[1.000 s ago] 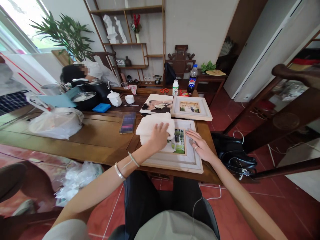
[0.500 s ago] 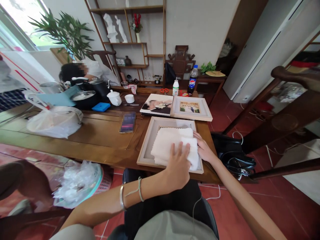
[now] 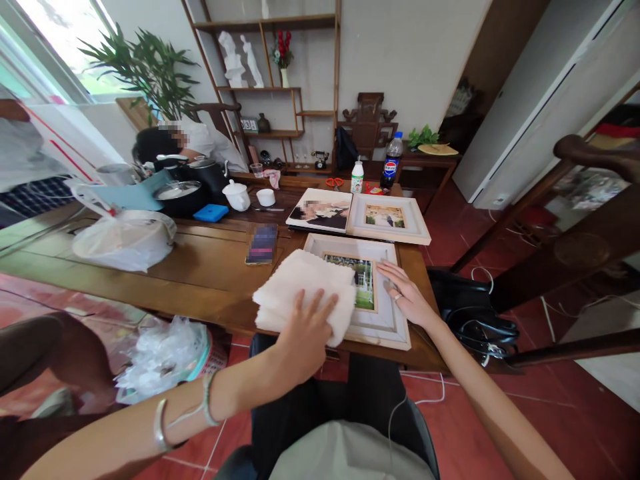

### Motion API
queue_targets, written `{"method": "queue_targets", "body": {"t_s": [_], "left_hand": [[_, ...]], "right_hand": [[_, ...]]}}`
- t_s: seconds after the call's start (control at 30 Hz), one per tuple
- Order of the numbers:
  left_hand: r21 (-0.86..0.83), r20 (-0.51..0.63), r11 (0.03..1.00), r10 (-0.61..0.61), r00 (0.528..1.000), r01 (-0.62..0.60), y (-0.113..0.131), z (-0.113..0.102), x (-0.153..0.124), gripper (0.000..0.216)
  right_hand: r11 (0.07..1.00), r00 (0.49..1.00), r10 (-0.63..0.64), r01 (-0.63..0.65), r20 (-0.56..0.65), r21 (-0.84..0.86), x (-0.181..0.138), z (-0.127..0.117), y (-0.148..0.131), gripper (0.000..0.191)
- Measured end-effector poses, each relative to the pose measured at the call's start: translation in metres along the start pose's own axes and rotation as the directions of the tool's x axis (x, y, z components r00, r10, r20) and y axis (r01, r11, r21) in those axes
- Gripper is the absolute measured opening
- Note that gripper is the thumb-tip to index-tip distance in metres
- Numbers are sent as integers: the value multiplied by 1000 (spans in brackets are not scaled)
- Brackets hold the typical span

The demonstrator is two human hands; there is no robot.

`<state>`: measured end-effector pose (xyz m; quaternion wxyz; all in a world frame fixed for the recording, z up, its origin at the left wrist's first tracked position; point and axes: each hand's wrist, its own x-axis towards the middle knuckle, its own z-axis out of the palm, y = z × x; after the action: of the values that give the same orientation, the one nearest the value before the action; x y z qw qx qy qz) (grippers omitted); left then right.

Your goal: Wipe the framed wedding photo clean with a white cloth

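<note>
A pale picture frame [image 3: 387, 320] with a green photo lies at the near edge of the wooden table [image 3: 200, 267]. My left hand [image 3: 303, 330] lies flat with spread fingers on a folded white cloth [image 3: 295, 290] that covers the frame's left half and near-left corner. My right hand [image 3: 405, 297] rests flat on the frame's right border, fingers stretched out, a ring on one finger. Neither hand grips anything.
Behind lie a second framed photo [image 3: 390, 217] and an unframed print [image 3: 320, 210]. A phone [image 3: 263, 243] lies left of the cloth. Farther left are a white bag [image 3: 123, 240], pots, a teapot [image 3: 236, 195] and a seated person. Bottles [image 3: 391, 160] stand at the back. A black bag [image 3: 475, 313] sits on the floor at right.
My left hand slid the cloth from the frame's upper left to its right side, then to the lower left, uncovering the photo. My right hand stayed on the right border.
</note>
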<state>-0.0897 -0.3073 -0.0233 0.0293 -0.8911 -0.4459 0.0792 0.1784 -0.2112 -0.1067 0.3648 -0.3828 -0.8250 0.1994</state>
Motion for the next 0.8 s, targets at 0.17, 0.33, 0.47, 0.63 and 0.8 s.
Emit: {"method": "queue_targets", "body": {"t_s": [0.17,0.33,0.47,0.63,0.8], "left_hand": [[5,-121,981,-191,974,193,-52,-7,-1,30],[-1,-465,888,-408,786,460,-98,-21,24,36],[94,-490,943,-235,839,319,-111,-12,55,30],[71,-308,994,-60,950,86,-106,15,92,29],[44,-288,998,-31,957,46,-94,25,99,25]], "right_hand": [[1000,1000,-14,14,-1,-8,0,0,2,47],[999,1000,-29,29,-9,-14,0,0,1,44],[999,999,-31,31,-22,-13,0,-1,-1,43],[1000,999,2,-3,-33,-16,-1,0,-1,42],[1000,999,7,-8,-32,-18,-1,0,0,45]]}}
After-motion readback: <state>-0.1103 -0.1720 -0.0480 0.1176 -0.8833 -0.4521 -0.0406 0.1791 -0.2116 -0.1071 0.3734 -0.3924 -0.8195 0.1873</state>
